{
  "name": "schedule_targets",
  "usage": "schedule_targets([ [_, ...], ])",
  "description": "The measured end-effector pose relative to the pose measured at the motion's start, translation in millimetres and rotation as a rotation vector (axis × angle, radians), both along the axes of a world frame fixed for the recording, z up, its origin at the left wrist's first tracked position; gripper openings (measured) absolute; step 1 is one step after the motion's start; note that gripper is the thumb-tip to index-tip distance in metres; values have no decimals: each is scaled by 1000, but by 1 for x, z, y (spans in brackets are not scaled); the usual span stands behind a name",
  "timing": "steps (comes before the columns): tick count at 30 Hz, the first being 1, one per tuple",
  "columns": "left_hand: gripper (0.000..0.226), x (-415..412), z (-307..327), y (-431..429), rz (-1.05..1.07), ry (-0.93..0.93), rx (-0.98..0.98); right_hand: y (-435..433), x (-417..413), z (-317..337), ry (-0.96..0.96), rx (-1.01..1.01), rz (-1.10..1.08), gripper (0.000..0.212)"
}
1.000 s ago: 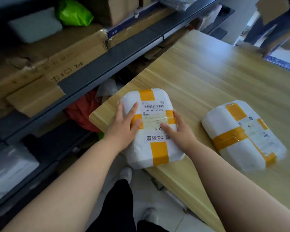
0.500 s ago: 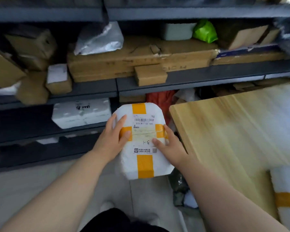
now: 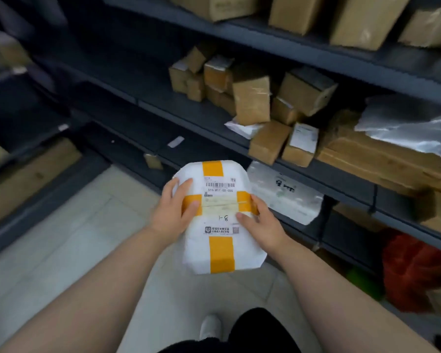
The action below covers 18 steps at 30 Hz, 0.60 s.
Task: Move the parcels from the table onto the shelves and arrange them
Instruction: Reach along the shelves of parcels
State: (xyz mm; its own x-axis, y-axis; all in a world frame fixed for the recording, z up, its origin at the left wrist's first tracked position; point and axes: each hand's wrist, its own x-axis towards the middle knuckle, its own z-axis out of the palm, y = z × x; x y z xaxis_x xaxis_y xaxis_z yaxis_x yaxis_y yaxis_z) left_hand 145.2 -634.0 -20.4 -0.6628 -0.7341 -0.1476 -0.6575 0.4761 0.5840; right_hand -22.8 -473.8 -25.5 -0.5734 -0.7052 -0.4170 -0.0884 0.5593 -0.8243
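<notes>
A white padded parcel [image 3: 220, 240] crossed with orange tape, with a barcode label and "8-1" written on it, hangs in the air in front of the dark metal shelves [image 3: 196, 115]. My left hand [image 3: 175, 212] grips its left edge with the thumb on top. On the right edge my right hand [image 3: 259, 224] holds it the same way. The parcel is level with the lower shelf boards and touches none of them. The table is out of view.
Several brown cardboard boxes [image 3: 251, 103] crowd the middle shelf. A silver bag [image 3: 405, 126] lies on a long flat carton [image 3: 382, 159] to the right. A white foam parcel [image 3: 285, 192] sits on the lower shelf. A red bag [image 3: 415, 273] lies at bottom right. Pale tiled floor [image 3: 61, 238] lies below.
Both hands lifted the parcel off the table and carried it left along the shelves. The view swung left, so the table and the second parcel dropped out of sight.
</notes>
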Motion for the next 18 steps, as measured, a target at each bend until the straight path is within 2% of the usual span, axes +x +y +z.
schedule_targets([
  [8, 58, 96, 5, -68, 450, 39, 73, -148, 55, 2, -127, 20, 310, 63],
  [11, 57, 120, 2, -93, 598, 54, 116, -199, 69, -1, -176, 44, 442, 64],
  [18, 50, 143, 0, -153, 834, 163, 84, -312, 85, 2, -160, 59, 686, 53],
])
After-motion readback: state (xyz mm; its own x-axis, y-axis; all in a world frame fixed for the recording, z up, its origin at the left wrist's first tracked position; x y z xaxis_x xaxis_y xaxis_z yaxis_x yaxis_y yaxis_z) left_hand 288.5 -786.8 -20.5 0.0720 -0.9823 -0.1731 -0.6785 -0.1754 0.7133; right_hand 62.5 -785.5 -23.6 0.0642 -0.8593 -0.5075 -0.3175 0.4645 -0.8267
